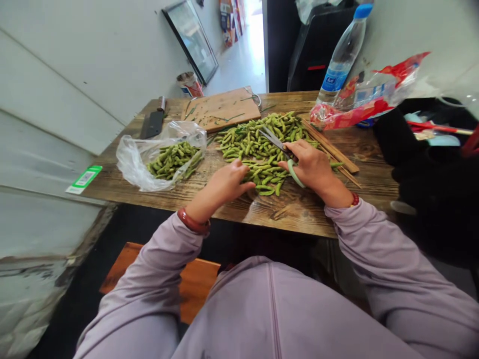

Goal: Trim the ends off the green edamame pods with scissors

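A heap of green soybean pods [245, 142] lies on the wooden table [292, 212]. My right hand [310, 164] is closed on a pair of scissors [276, 140], whose metal blades point up and left over the heap. A pale green handle loop shows below the fingers. At the heap's front left edge is my left hand [230, 182], thumb and forefinger apart, with nothing visible between them. Its other fingers are partly hidden. Left of it, more pods [174, 159] sit in an opened clear plastic bag [130, 172].
Behind the pods lies a wooden cutting board [224, 107] with green scraps. A dark phone [152, 124] rests at the back left. Wooden sticks [333, 152], a water bottle [340, 60] and red-and-clear packaging [366, 102] are on the right. A green-and-white code card [85, 179] marks the left corner.
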Available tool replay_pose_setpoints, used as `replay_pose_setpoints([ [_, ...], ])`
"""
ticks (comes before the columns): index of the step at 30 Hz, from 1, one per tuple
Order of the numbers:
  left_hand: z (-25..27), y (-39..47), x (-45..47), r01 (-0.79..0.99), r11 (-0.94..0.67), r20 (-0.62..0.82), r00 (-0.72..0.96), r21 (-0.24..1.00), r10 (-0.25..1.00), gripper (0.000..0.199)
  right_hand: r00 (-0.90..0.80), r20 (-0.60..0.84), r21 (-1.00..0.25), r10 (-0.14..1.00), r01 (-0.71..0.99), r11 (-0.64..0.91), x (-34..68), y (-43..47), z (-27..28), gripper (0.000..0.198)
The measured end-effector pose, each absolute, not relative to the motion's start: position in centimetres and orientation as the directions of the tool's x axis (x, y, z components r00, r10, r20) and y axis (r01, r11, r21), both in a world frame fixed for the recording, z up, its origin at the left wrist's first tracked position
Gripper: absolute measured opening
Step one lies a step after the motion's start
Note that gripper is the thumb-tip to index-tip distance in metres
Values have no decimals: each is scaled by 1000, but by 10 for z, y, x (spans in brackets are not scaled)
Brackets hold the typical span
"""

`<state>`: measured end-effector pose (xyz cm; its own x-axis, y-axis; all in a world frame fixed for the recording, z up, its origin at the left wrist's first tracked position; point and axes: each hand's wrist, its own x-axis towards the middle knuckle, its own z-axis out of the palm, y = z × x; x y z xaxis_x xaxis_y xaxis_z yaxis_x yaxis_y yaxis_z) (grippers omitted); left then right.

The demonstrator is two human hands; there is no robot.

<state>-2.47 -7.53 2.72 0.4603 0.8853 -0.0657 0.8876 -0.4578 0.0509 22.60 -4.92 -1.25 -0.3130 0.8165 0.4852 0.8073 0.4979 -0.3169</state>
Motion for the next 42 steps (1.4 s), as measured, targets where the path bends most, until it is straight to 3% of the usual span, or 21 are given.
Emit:
replay_pose_setpoints([
  [3,15,-78,-12,890,-453,-62,455,42,888,49,-328,473,-307,818,809,502,224,-50,-12,43],
  [9,2,-33,-1,874,-449,43,449,187,892,22,-331,475,-308,815,805,507,225,-49,-13,44],
  [12,1,-6,3,821,-448,107,441,353,891,12,-315,478,-308,820,814,492,228,-47,-14,43],
  [16,4,12,4,640,-377,185,348,669,919,9,-292,477,-333,829,813,478,230,-45,-15,41],
  [19,5,13,3,406,-197,86,274,892,958,13,-290,483,-357,827,797,487,230,-44,-17,40],
  [21,3,11,1,237,-58,-9,274,970,962,17,-285,489,-369,824,789,492,230,-44,-17,40],
  [25,0,6,-5,-24,115,-100,341,993,935,21,-279,490,-384,826,782,491,230,-46,-16,42],
  [30,1,0,-8,-250,253,-145,382,934,913,25,-293,483,-391,825,771,503,228,-48,-16,42],
  [35,4,-6,-4,-292,312,-159,448,904,880,22,-307,488,-397,817,755,521,227,-49,-16,44],
  [42,5,-9,-4,-269,244,-114,419,932,901,18,-321,509,-393,798,739,548,226,-49,-17,41],
])
